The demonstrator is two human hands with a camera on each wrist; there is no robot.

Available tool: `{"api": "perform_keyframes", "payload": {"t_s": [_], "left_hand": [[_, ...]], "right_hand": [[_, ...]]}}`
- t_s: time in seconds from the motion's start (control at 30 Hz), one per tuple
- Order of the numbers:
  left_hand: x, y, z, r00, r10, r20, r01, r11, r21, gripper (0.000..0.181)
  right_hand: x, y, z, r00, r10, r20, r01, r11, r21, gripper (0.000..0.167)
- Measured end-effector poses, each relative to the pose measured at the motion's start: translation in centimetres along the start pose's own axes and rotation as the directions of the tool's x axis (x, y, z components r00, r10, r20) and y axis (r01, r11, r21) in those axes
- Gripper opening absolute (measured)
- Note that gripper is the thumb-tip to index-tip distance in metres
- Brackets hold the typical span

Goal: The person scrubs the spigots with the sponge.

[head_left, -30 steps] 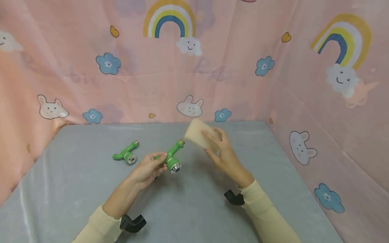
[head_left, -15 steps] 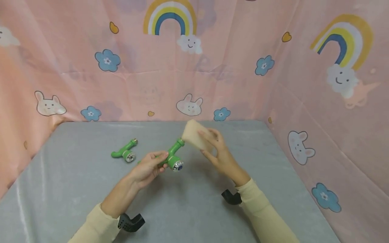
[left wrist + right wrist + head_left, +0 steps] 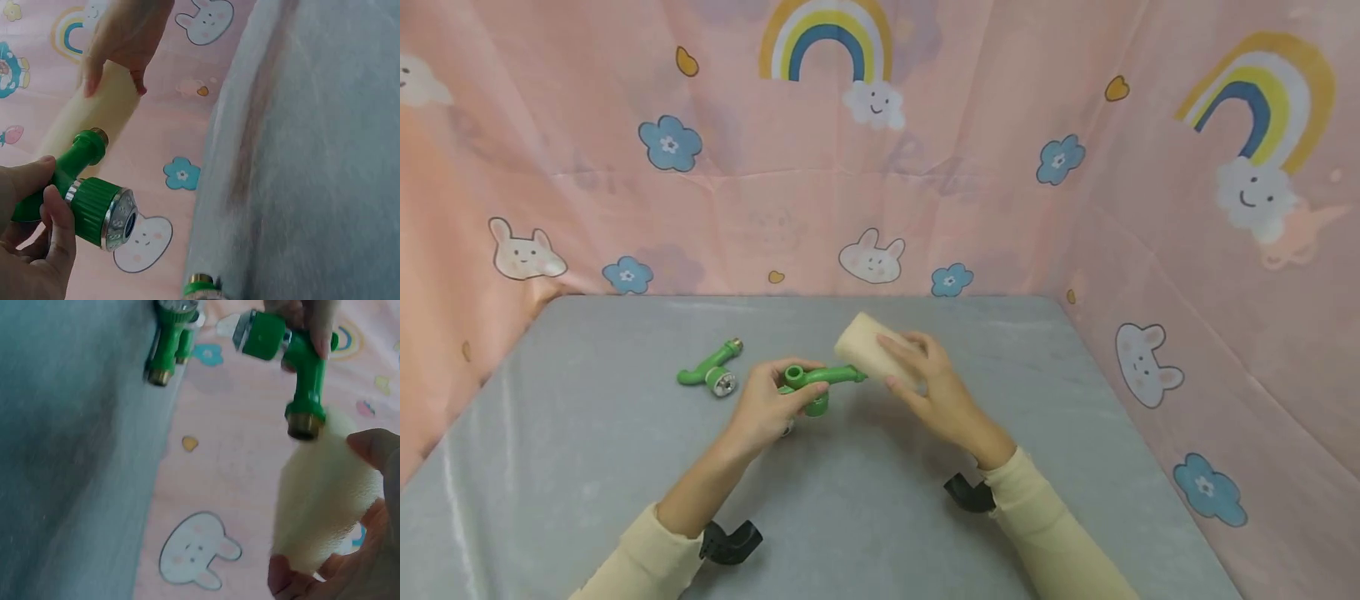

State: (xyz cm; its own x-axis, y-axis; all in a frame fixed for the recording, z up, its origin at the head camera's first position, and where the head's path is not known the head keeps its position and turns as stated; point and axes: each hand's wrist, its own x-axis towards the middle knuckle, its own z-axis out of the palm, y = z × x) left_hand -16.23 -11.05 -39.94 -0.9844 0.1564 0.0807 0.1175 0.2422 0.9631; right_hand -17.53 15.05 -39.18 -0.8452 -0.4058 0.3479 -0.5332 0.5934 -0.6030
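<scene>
Pink backdrop cloth (image 3: 730, 217) behind everything, printed left to right with bunnies, blue flowers, rainbows and smiley clouds. Some faint lettering (image 3: 925, 162) shows on it too, but it's too washed out to read. Starting at the left of the grey-covered desk (image 3: 587, 450), there's a green tap (image 3: 703, 371) lying with its knob facing the wearer.

Next over is the left hand (image 3: 767, 404), its forearm angling up from the lower left in a cream sleeve with a black wrist piece (image 3: 730, 543). The hand is closed around a second tap (image 3: 835, 375), thumb on one side and fingers on the other, held up with its brass end aimed at the right hand. That tap's silver cap (image 3: 122, 222) has a blue disc in the middle and some marks around it I can't make out.

Just right of the brass end is a cream spongy-looking block (image 3: 865, 346), tilted; can't tell if they're actually touching. The right hand (image 3: 943, 392) has the block pinched between thumb and fingers, wrist bent in from the lower right, same kind of sleeve. So the held tap and block sit between the two hands, near the middle of the desk.
</scene>
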Motion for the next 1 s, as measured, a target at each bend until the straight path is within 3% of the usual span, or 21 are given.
{"api": "perform_keyframes", "payload": {"t_s": [0.13,0.3,0.4,0.47,0.67,0.8,0.87,1.0], "left_hand": [[0.0,-0.1,0.2,0.996,0.072,-0.060,-0.065,0.991,0.119,0.025],[0.0,-0.1,0.5,0.984,0.162,-0.073,-0.141,0.962,0.232,0.023],[0.0,-0.2,0.6,0.977,0.202,-0.070,-0.177,0.949,0.261,0.018],[0.0,-0.4,0.6,0.976,0.206,-0.065,-0.182,0.947,0.266,0.014],[0.1,-0.8,0.5,0.992,0.123,-0.033,-0.112,0.963,0.246,0.026],[0.2,-0.7,0.3,0.998,0.034,0.046,-0.039,0.993,0.114,0.017],[0.3,-0.6,0.1,0.995,-0.010,0.099,0.005,0.998,0.057,0.019],[0.3,-0.5,-0.3,0.981,-0.051,0.187,0.052,0.999,-0.001,0.046]], "right_hand": [[-0.2,1.0,-0.6,0.996,0.089,0.011,-0.089,0.996,-0.007,0.052],[-0.3,0.0,-0.7,1.000,-0.008,0.001,0.008,0.999,0.047,0.053],[-0.2,-0.5,-0.3,0.997,-0.048,0.062,0.045,0.997,0.060,0.053],[-0.2,-0.4,-0.1,0.993,-0.023,0.113,0.018,0.999,0.052,0.052],[-0.1,1.0,-0.7,0.977,0.091,0.193,-0.100,0.994,0.038,0.051],[0.0,0.6,-0.9,0.985,0.041,0.170,-0.054,0.996,0.071,0.052],[-0.1,0.0,-0.7,0.987,0.011,0.163,-0.022,0.997,0.069,0.051],[-0.2,-0.4,-0.2,0.985,0.015,0.171,-0.027,0.997,0.068,0.051]]}}
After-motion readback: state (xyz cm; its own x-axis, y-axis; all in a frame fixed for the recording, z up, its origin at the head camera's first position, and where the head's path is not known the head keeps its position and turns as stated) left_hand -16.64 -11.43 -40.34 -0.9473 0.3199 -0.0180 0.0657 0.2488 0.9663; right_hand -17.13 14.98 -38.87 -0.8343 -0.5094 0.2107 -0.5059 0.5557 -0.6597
